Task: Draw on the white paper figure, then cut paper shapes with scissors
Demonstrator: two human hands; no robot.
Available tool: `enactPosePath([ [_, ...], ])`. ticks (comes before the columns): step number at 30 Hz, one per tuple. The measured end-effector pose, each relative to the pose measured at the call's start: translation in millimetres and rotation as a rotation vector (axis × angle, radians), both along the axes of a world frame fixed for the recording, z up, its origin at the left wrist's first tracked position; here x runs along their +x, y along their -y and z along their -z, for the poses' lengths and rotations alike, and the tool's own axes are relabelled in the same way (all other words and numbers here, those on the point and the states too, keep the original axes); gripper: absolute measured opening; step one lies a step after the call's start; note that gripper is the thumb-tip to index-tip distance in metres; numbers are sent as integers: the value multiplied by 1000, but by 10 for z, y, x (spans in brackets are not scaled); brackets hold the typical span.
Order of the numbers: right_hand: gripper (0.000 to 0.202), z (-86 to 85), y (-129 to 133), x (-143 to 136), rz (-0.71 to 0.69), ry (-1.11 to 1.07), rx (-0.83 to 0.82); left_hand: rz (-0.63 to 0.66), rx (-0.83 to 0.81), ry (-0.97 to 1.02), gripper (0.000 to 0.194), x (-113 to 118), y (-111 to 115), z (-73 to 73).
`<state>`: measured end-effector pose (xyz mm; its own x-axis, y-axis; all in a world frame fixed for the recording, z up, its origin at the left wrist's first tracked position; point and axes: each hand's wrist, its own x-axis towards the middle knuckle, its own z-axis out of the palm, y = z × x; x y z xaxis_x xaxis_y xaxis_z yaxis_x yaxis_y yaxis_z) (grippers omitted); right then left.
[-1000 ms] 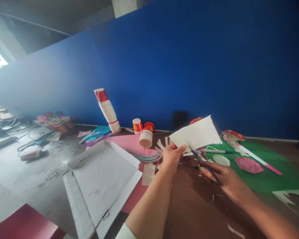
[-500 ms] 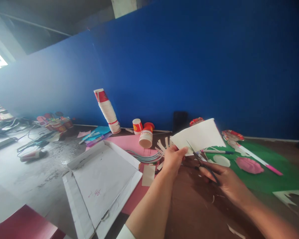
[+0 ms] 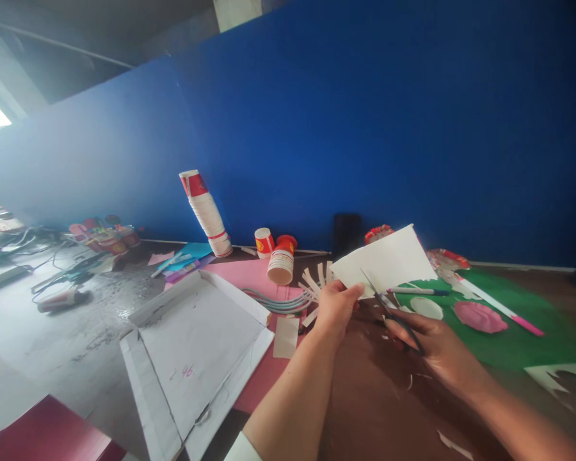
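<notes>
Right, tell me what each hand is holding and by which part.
The left hand pinches the white paper at its lower left part, thumb on top. The right hand grips the scissors by their dark handles.

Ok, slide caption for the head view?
Left hand grips white paper while right hand works scissors at its lower edge, beside a shallow white box.

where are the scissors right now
In the head view, right of centre: the scissors are in the right hand, blades at the lower edge of the white paper in the left hand.
</notes>
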<state>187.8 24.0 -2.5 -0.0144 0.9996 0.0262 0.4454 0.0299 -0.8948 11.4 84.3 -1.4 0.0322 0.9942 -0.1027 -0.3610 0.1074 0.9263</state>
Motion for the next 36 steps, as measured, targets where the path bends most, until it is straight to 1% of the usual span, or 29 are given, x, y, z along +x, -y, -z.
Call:
enactPosePath([
  [11, 54, 1, -24, 3, -10, 13, 41, -3, -23, 26, 13, 2, 8, -23],
  [23, 58, -43, -11, -4, -34, 34, 34, -5, -26, 28, 21, 0, 14, -52],
  [26, 58, -15, -12, 8, -37, 16, 19, 9, -8, 27, 21, -7, 14, -52],
  [32, 56, 118, -42, 74, -43, -51, -20, 23, 3, -28, 13, -19, 25, -54],
  [36, 54, 114, -54, 83, -52, -40, 3, 30, 25, -35, 16, -25, 33, -48],
])
